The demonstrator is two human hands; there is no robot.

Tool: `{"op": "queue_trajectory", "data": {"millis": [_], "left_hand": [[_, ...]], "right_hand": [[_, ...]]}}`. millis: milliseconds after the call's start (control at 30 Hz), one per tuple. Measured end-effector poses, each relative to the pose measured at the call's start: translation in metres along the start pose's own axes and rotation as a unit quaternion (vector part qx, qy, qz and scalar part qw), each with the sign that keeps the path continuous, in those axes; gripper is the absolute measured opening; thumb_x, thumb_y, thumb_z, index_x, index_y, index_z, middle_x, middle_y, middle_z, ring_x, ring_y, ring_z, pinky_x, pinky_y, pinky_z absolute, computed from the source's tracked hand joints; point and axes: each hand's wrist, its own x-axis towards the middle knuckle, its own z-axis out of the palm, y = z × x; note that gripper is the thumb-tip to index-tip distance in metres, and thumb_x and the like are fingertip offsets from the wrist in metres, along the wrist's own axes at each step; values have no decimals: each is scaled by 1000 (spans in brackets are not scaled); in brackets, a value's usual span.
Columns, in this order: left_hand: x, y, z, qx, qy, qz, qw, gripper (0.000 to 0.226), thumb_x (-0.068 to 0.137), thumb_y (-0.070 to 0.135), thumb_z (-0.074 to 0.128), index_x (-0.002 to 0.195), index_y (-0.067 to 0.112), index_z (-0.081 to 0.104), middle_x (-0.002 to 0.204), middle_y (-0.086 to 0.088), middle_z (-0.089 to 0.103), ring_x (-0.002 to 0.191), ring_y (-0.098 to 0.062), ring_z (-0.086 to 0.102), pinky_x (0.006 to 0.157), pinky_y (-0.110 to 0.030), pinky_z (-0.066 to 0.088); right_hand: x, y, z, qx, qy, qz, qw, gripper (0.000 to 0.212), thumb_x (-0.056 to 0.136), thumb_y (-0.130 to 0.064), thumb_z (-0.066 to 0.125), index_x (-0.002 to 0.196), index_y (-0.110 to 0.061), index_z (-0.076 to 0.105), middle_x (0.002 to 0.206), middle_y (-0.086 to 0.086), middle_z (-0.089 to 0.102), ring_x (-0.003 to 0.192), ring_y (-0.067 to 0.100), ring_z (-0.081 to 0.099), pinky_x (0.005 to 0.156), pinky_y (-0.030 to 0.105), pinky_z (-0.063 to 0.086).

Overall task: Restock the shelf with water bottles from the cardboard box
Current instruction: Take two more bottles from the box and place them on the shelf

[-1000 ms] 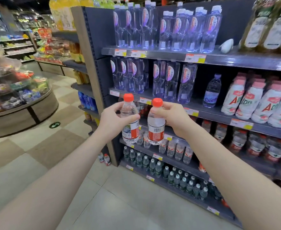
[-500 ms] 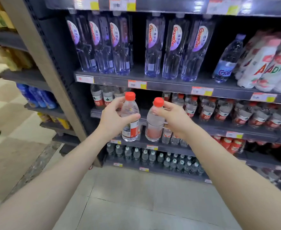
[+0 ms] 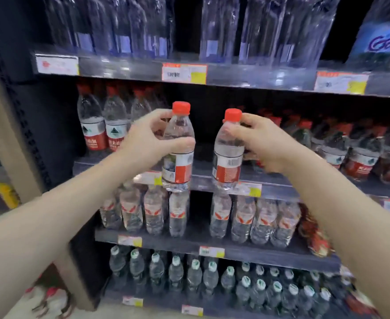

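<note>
My left hand grips a small clear water bottle with a red cap and red label, held upright. My right hand holds a second matching bottle by its shoulder, also upright. Both bottles hang in front of a dark gap in the middle shelf, just above its front edge. Matching red-capped bottles stand at the left of that shelf and more of them at the right. No cardboard box is in view.
Tall clear bottles fill the shelf above. Below stand small bottles with red-and-white labels, and green-capped bottles on the lowest shelf. The beige shelf upright runs down the left. Loose bottles lie on the floor at bottom left.
I have come much closer to the shelves, which now fill the view. Both hands have carried their bottles forward to the gap in the red-capped row.
</note>
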Motion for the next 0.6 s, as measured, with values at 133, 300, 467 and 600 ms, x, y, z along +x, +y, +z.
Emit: {"op": "queue_trajectory", "data": {"millis": [133, 300, 467, 600], "left_hand": [[-1, -25, 11, -22, 20, 45, 999, 39, 76, 23, 91, 109, 32, 71, 86, 17, 77, 78, 16, 67, 68, -2, 46], [3, -35, 25, -52, 26, 54, 997, 40, 75, 31, 91, 111, 34, 74, 95, 16, 80, 89, 3, 73, 80, -19, 52], [25, -37, 40, -64, 5, 38, 997, 41, 73, 37, 91, 109, 44, 73, 95, 23, 77, 92, 8, 70, 90, -34, 54], [43, -43, 50, -84, 3, 35, 996, 45, 68, 37, 94, 106, 49, 73, 97, 20, 78, 96, 0, 72, 92, -38, 57]], "right_hand": [[21, 30, 5, 14, 37, -24, 999, 17, 96, -37, 67, 108, -25, 71, 100, -2, 76, 84, 16, 70, 70, 31, 53], [49, 32, 5, 38, 128, -65, 989, 12, 93, -32, 71, 100, -23, 72, 97, 1, 75, 85, 16, 69, 68, 29, 51], [75, 47, 5, 1, 170, -33, 985, 23, 94, -31, 70, 114, -19, 69, 92, -3, 69, 78, 8, 62, 61, 22, 46], [95, 69, 2, -22, 201, -22, 979, 28, 95, -32, 69, 118, -17, 66, 111, 1, 68, 107, 20, 64, 97, 35, 52]]}}
